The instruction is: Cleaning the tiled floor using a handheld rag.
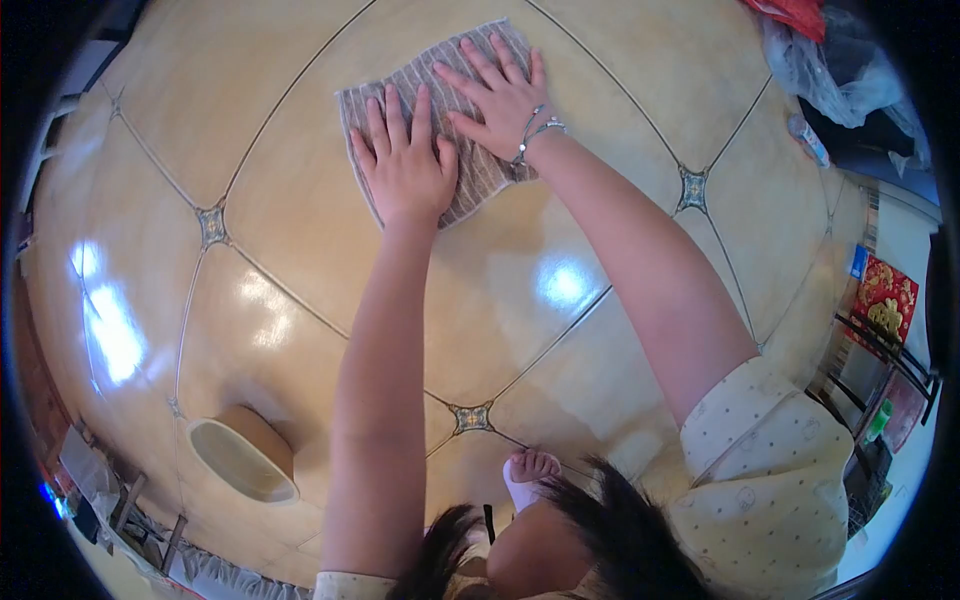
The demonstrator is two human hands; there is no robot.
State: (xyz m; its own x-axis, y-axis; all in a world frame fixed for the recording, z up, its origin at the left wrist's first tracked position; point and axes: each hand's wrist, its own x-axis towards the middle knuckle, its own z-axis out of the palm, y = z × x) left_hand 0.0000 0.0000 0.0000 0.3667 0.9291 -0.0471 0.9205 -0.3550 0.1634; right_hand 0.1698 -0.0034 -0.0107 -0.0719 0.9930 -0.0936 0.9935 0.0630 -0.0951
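A brown and white striped cloth (478,192) lies spread on the glossy tan tiled floor (290,190). My left hand (405,170) presses flat on the cloth's left half, fingers spread and pointing away from me. On its upper right part rests my right hand (502,103), also flat with the fingers apart; bracelets (538,132) circle that wrist. Both arms reach forward, stretched out. Neither hand grips the cloth; the palms lie on top of it.
A beige oval basin (245,455) stands on the floor at the lower left. Plastic bags (835,75) and a small bottle (808,140) are at the upper right. A metal rack (880,350) with a red packet (885,300) is along the right side. My foot (528,475) shows below.
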